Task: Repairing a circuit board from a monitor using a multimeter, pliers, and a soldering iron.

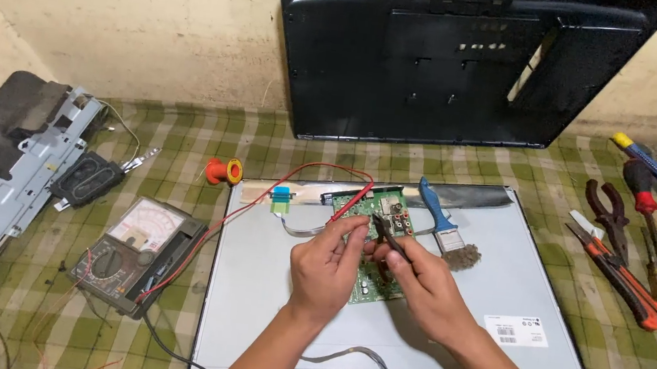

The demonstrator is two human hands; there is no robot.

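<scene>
A green circuit board (385,212) lies on the grey metal back of a flat display panel (497,284). My left hand (325,270) pinches the red test probe (351,205), tip down on the board. My right hand (425,288) holds the black test probe (385,233) against the board beside it. Red and black leads run left to an analogue multimeter (134,254) on the checked cloth.
A blue-handled brush (442,225) rests on the panel right of the board. Pliers and screwdrivers (632,241) lie at the right. A black rear cover (455,59) leans on the wall. A metal bracket with speaker (29,169) and a red solder spool (224,171) sit left.
</scene>
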